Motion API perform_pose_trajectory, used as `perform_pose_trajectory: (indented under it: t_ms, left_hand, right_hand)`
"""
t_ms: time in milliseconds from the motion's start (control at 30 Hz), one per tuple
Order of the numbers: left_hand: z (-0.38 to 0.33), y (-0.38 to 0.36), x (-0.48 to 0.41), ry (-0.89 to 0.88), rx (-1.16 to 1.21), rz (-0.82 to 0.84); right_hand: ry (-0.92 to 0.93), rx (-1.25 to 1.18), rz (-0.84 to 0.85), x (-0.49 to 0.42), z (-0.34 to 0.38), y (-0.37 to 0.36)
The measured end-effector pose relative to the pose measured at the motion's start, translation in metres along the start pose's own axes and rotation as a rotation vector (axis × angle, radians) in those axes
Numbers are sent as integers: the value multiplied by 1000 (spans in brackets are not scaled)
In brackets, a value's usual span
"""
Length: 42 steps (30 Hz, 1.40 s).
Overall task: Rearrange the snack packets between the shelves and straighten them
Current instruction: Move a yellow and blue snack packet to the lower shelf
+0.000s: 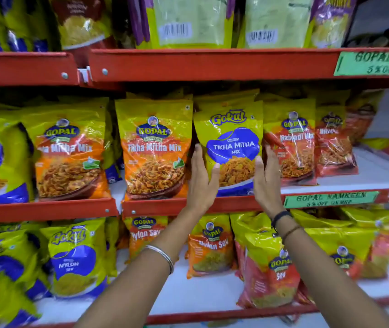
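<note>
A yellow and blue Gokul Tikha Mitha Mix packet (232,147) stands upright on the middle shelf (188,205). My left hand (201,178) presses its left edge, thumb on the front. My right hand (265,181) holds its right edge, so the packet sits between both palms. To its left stands an orange Gopal Tikha Mitha Mix packet (154,150), and another like it (68,152) is further left. A red Gopal Nadiyadi Mix packet (292,143) touches it on the right.
The upper shelf (212,63) carries pale green and purple packets. The lower shelf holds Gokul Nylon Sev (77,259), Gopal Nylon Sev (210,245) and a leaning red Gopal Sev packet (271,268). Green offer labels (328,200) hang on the shelf edges. Bare white shelf shows at the right.
</note>
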<state>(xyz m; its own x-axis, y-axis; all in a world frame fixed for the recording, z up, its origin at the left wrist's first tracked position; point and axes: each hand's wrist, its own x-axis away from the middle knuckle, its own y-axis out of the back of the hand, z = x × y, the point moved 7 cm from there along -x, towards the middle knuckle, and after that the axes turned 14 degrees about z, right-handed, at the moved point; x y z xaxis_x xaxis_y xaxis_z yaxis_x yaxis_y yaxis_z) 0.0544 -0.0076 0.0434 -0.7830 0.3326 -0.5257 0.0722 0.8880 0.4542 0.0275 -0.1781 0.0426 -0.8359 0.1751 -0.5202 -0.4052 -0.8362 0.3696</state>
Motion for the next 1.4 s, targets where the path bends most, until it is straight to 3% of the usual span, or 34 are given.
perform_pose_trajectory:
  t_ms: [133, 300, 467, 633, 800, 1167, 1400]
  left_hand:
    - [19, -10, -10, 221, 78, 83]
    - [31, -4, -20, 264, 81, 115]
    - [26, 2, -5, 222, 186, 80]
    - [-4, 24, 27, 96, 335, -67]
    - [-17, 54, 81, 46, 399, -160]
    - [100, 72, 228, 372, 381, -69]
    - [173, 73, 266, 491, 329, -2]
  right_hand:
    - [-164, -102, 137, -19, -23, -4]
    - [-120, -170, 155, -28, -43, 3]
    - [-20, -298, 126, -8, -40, 6]
    - [126, -408, 40, 21, 4, 12]
    - [147, -445, -2, 64, 36, -1]
    - [-207, -462, 283, 182, -36, -132]
    - [-403, -360, 392, 215, -85, -197]
